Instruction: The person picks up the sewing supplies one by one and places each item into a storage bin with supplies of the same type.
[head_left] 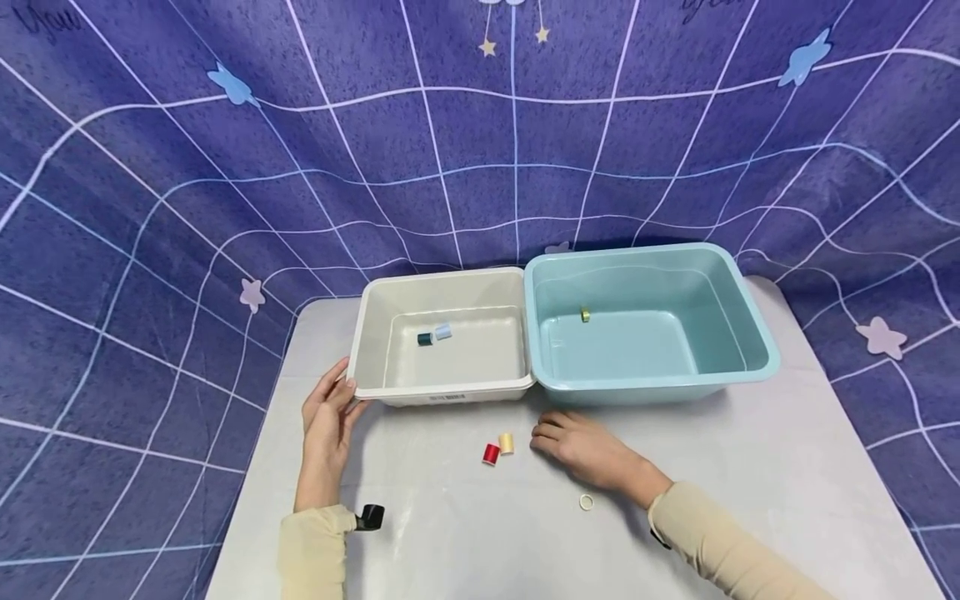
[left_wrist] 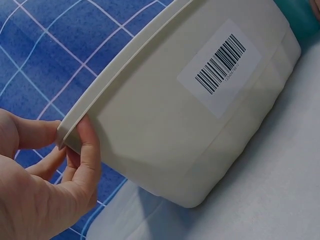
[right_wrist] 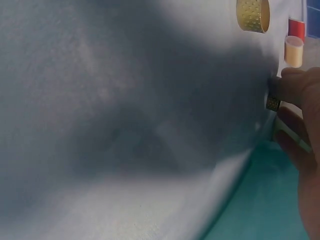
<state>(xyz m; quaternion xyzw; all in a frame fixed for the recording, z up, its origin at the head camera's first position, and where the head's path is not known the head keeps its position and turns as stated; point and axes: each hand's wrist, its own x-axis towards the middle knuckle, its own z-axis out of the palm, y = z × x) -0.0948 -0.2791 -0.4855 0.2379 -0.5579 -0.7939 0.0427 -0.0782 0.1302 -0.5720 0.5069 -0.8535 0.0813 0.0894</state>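
Note:
My left hand (head_left: 324,425) grips the near left corner of a cream plastic bin (head_left: 483,360), thumb and fingers pinching its rim (left_wrist: 85,107) in the left wrist view. On the table just before the bins, my right hand (head_left: 588,450) pinches a small gold dimpled ring thimble (right_wrist: 272,103) between thumb and fingertip; the head view hides it. Another ring thimble (head_left: 587,502) lies nearer the front, below that hand. To the hand's left, a red thread spool (head_left: 491,454) and a pale yellow spool (head_left: 506,443) lie close together.
Inside the cream bin lie a dark green spool (head_left: 425,339) and a light blue spool (head_left: 443,332). A teal bin (head_left: 660,383) stands against its right side, with one gold ring thimble (head_left: 585,315) inside. A purple patterned curtain (head_left: 465,133) hangs behind the white-covered table (head_left: 435,533).

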